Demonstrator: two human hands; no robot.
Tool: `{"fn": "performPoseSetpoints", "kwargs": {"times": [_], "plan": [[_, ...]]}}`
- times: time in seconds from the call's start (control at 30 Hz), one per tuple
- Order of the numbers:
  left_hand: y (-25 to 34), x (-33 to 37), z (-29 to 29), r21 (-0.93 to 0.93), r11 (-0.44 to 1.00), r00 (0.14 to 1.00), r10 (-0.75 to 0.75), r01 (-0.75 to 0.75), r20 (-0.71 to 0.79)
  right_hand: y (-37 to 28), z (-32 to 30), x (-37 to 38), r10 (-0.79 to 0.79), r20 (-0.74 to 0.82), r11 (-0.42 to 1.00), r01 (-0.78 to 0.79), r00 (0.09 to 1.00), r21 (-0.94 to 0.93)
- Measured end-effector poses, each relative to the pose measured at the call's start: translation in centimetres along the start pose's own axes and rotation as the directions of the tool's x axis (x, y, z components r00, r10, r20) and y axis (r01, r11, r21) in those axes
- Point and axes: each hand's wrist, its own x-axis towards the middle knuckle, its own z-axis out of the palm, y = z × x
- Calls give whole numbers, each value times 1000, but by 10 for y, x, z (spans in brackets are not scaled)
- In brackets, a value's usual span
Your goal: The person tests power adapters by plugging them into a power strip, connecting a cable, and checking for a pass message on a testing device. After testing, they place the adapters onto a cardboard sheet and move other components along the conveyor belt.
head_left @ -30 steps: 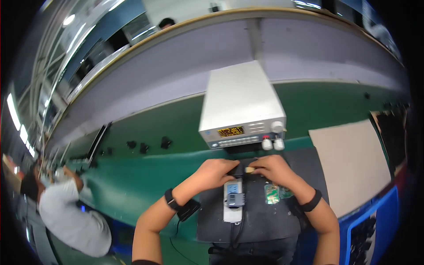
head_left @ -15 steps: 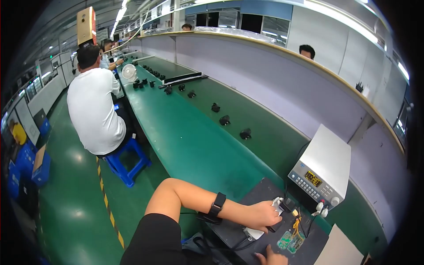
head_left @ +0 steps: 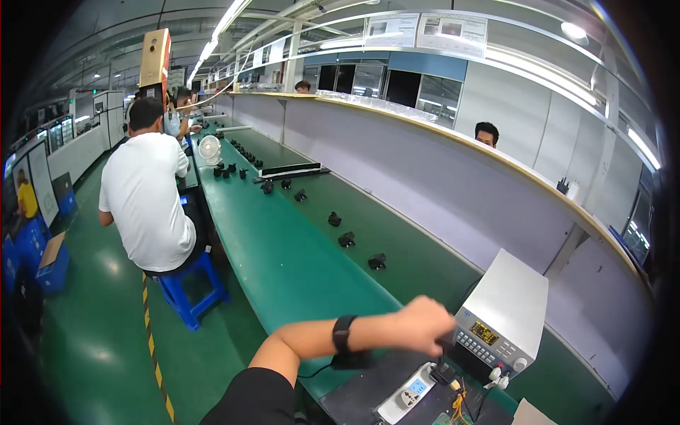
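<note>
My left hand is raised above the dark work mat, beside the front of a grey bench instrument. Its fingers are curled inward and slightly blurred; whatever they grip is hidden, though a dark cord shows just below them. Underneath lies a white power strip with a black plug-in adapter at its far end. Yellow wires run beside the adapter to a green circuit board, partly cut off by the lower edge. My right hand is out of the picture.
The grey instrument with a lit display stands at the right. Several small black parts line the long green bench. Farther left, a person in a white shirt sits on a blue stool near a white fan.
My left hand has lifted off the power strip, exposing its sockets. My right hand has dropped out of the picture, and the view has tilted upward.
</note>
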Motion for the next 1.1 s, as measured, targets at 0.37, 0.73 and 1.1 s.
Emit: {"fn": "performPoseSetpoints", "kwargs": {"times": [0.37, 0.73, 1.1], "plan": [[-176, 70, 168, -122, 910, 908, -408, 396, -98, -19, 20, 2, 181, 17, 972, -181, 983, 146], [-69, 15, 66, 106, 983, 908, 178, -148, -380, 13, -56, -3, 315, -307, 890, -167, 898, 423], [11, -26, 100, 68, 880, 882, 471, -469, -10, 28, -71, 67, 117, -461, 962, 16, 879, 274]]}}
